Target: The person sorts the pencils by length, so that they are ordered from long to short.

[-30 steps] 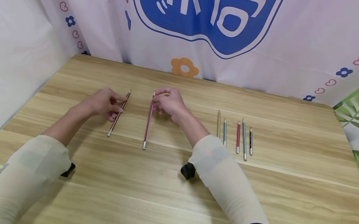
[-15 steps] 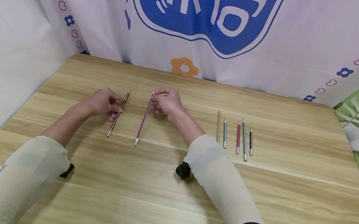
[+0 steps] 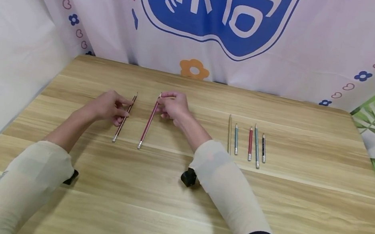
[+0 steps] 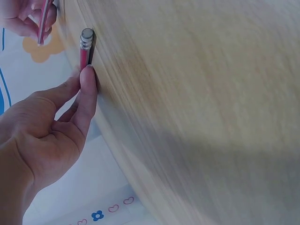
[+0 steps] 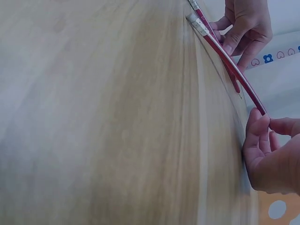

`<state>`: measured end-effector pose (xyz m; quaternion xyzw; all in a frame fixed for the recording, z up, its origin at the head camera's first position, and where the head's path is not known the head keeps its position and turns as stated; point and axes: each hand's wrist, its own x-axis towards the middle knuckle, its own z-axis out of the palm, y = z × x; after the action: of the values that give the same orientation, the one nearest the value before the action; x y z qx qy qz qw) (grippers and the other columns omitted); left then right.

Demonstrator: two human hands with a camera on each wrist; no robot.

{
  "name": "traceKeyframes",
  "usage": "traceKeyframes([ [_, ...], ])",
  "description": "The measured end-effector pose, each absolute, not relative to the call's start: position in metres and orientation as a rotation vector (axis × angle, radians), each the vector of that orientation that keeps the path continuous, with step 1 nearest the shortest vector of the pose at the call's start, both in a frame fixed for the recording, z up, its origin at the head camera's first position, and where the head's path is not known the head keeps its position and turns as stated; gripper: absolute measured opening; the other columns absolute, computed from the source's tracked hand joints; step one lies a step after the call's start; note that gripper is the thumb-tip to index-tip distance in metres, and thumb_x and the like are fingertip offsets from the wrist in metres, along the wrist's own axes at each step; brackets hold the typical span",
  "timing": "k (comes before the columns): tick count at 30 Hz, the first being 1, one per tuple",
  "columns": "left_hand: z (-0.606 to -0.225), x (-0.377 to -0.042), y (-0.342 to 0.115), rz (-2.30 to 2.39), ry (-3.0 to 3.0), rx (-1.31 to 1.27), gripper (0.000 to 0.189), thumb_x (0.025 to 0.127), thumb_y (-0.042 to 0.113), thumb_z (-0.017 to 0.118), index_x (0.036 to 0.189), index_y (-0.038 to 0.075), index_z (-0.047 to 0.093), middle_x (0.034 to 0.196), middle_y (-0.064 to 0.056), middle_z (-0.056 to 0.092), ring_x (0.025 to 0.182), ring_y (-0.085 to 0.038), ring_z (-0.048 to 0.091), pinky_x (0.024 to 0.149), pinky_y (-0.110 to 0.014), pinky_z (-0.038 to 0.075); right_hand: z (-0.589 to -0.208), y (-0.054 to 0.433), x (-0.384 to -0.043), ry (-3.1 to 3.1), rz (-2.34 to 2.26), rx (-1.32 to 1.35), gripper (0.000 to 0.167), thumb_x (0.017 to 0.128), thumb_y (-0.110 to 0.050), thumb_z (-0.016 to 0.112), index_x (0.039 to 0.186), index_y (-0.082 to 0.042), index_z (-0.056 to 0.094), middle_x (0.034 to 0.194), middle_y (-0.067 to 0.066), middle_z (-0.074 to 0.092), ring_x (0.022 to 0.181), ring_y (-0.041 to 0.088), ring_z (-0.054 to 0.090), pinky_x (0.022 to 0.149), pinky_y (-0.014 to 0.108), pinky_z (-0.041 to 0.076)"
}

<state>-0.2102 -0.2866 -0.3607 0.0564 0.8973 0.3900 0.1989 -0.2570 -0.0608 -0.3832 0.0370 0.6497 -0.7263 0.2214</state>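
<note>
My left hand (image 3: 109, 107) pinches a dark red striped pencil (image 3: 120, 127) that lies on the table, its eraser end toward me. In the left wrist view, the thumb and fingers meet at this pencil (image 4: 84, 55) below its metal-capped eraser. To the right, my right hand (image 3: 174, 107) grips a maroon pencil (image 3: 148, 124) by its sharpened end. That pencil slants, its eraser end nearer me and to the left. The right wrist view has the maroon pencil (image 5: 233, 70) running from the fingertips toward the left hand (image 5: 251, 28).
On the right lie several pencils side by side: a gold one (image 3: 230, 133), a short teal one (image 3: 236, 138), a red one (image 3: 250, 142), a longer teal one (image 3: 256, 145) and a dark one (image 3: 263, 148). A printed curtain (image 3: 112, 33) hangs behind the wooden table (image 3: 159, 210).
The maroon pencil's eraser end has swung left toward the striped pencil, with my right hand shifting slightly left. My left hand and its pencil have stayed in place.
</note>
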Motion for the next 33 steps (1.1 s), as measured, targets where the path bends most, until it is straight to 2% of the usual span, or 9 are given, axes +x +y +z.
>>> traceKeyframes([
  [4, -0.361, -0.211, -0.287, 1.094, 2.504, 0.156, 0.052, 0.098, -0.009, 0.064, 0.144, -0.019, 0.042, 0.080, -0.019, 0.064, 0.060, -0.015, 0.064, 0.058, -0.034, 0.065, -0.384, -0.063, -0.257, 1.786, -2.015, 0.108, 0.022, 0.098, 0.002, 0.067, 0.120, 0.002, 0.065, 0.087, 0.013, 0.072, 0.063, 0.020, 0.067, 0.045, 0.019, 0.050],
  [14, -0.361, -0.212, -0.287, 1.098, 2.499, 0.153, 0.053, 0.097, -0.010, 0.064, 0.144, -0.019, 0.041, 0.082, -0.019, 0.064, 0.060, -0.016, 0.064, 0.058, -0.035, 0.065, -0.383, -0.072, -0.256, 1.836, -2.018, 0.132, 0.020, 0.094, 0.004, 0.071, 0.113, -0.002, 0.068, 0.093, 0.017, 0.076, 0.065, 0.021, 0.068, 0.044, 0.019, 0.050],
  [25, -0.362, -0.212, -0.287, 1.104, 2.504, 0.164, 0.051, 0.097, -0.009, 0.065, 0.143, -0.018, 0.044, 0.080, -0.019, 0.064, 0.060, -0.016, 0.064, 0.058, -0.035, 0.065, -0.381, -0.084, -0.254, 1.840, -2.030, 0.179, 0.019, 0.092, 0.006, 0.071, 0.110, -0.001, 0.068, 0.086, 0.014, 0.075, 0.060, 0.019, 0.066, 0.046, 0.021, 0.052],
  [33, -0.362, -0.212, -0.289, 1.115, 2.497, 0.162, 0.052, 0.098, -0.010, 0.063, 0.144, -0.018, 0.043, 0.081, -0.018, 0.064, 0.060, -0.015, 0.064, 0.057, -0.034, 0.065, -0.380, -0.096, -0.253, 1.984, -1.973, 0.174, 0.014, 0.093, 0.004, 0.072, 0.106, 0.000, 0.068, 0.083, 0.012, 0.074, 0.057, 0.016, 0.064, 0.043, 0.020, 0.050],
])
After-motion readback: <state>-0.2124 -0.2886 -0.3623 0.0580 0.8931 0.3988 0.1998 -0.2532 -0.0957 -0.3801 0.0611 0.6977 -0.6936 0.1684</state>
